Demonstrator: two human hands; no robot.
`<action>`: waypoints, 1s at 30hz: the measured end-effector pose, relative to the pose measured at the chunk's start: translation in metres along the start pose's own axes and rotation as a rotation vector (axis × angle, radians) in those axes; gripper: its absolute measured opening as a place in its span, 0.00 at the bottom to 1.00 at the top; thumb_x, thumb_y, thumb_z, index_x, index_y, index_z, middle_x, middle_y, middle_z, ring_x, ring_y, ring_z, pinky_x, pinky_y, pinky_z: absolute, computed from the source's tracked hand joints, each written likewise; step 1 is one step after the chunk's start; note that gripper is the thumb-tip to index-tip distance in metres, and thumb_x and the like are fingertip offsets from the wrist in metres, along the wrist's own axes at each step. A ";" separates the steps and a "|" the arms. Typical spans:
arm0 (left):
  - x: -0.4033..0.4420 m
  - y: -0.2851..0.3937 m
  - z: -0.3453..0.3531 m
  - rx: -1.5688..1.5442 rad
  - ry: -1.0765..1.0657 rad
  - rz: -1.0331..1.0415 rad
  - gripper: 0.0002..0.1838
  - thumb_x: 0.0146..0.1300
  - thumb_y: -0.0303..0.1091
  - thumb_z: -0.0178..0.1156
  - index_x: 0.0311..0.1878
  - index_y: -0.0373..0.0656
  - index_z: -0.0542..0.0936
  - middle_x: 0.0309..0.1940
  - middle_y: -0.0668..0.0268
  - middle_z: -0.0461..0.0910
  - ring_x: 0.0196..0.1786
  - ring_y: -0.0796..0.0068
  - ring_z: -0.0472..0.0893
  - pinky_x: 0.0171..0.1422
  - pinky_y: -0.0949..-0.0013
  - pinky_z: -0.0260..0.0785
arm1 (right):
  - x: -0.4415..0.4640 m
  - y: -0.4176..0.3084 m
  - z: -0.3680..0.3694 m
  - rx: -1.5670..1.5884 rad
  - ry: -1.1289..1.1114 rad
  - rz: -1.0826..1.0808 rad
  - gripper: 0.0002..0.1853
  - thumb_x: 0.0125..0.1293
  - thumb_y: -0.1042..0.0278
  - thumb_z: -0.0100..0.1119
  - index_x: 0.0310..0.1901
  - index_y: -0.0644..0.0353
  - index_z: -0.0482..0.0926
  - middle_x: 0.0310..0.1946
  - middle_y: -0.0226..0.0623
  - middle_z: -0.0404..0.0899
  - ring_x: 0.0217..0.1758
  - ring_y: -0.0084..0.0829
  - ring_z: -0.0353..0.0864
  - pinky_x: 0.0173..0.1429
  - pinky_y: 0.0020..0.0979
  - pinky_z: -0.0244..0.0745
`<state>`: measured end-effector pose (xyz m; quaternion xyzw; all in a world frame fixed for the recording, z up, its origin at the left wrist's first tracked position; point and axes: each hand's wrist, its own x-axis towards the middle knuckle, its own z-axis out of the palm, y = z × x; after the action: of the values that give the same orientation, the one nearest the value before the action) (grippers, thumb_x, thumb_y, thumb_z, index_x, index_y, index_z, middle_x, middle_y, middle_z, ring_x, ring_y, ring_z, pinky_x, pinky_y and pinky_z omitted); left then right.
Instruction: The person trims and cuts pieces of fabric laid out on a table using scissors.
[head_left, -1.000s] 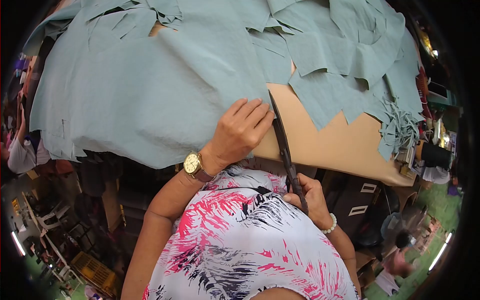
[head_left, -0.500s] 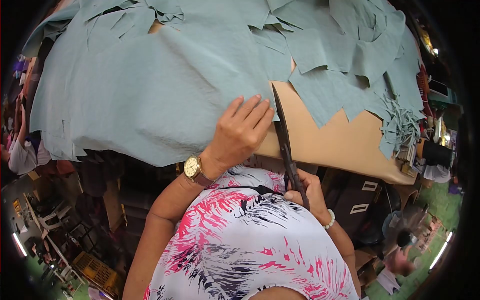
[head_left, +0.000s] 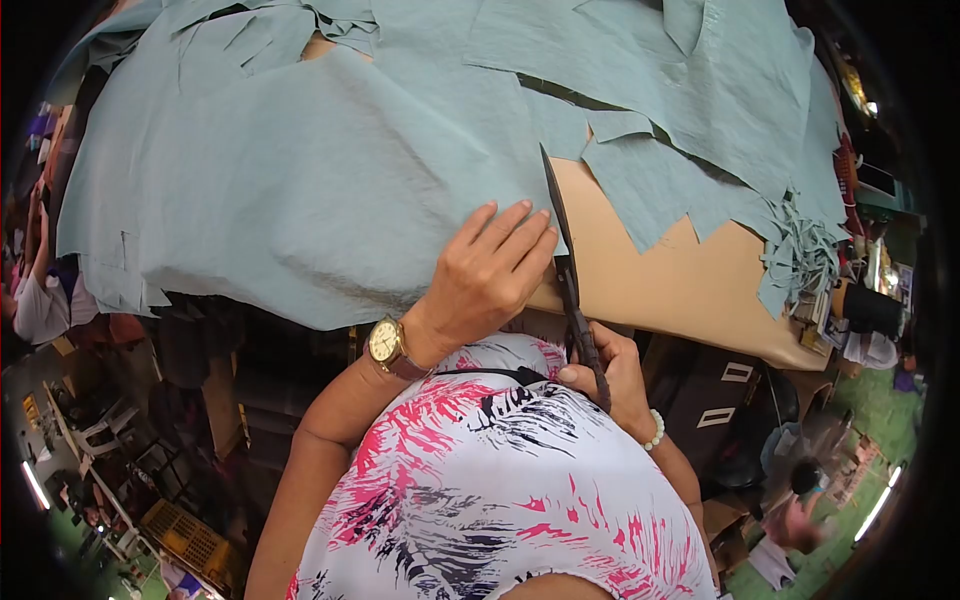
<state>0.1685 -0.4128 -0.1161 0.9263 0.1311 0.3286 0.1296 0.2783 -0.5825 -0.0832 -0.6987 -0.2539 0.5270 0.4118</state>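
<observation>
A large grey-green sheet (head_left: 270, 190), leather-like in look, covers the left and middle of the table and hangs over its near edge. My left hand (head_left: 490, 262) lies flat on it near the right edge, fingers stretched and slightly spread, with a watch (head_left: 384, 341) on the wrist. In my right hand (head_left: 618, 378), close to my body, are long dark scissors (head_left: 563, 255). Their blades look nearly together and point away from me, along the sheet's cut edge beside my left fingers. Part of the handles is hidden by my fingers.
Jagged grey-green offcuts (head_left: 650, 190) and a heap of thin strips (head_left: 800, 245) lie to the right on the tan tabletop (head_left: 690, 280). A wide piece (head_left: 720, 100) spreads over the back right. Dark drawers (head_left: 715, 400) stand below. Other people (head_left: 800, 515) are at both sides.
At the back right, a wide piece now lies spread over offcuts that showed before. My left hand has shifted slightly right and nearer; the scissors have moved slightly forward.
</observation>
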 end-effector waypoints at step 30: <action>-0.011 0.021 -0.013 0.036 -0.295 -0.128 0.30 0.43 0.28 0.57 0.54 0.34 0.70 0.58 0.54 0.67 0.60 0.57 0.67 0.59 0.48 0.58 | 0.000 0.000 0.011 0.096 0.017 0.008 0.21 0.45 0.59 0.72 0.22 0.59 0.67 0.16 0.19 0.60 0.20 0.11 0.57 0.23 0.17 0.51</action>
<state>0.1553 -0.4340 -0.1059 0.9564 0.1752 0.1777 0.1515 0.2676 -0.5793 -0.0841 -0.6834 -0.2221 0.5343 0.4451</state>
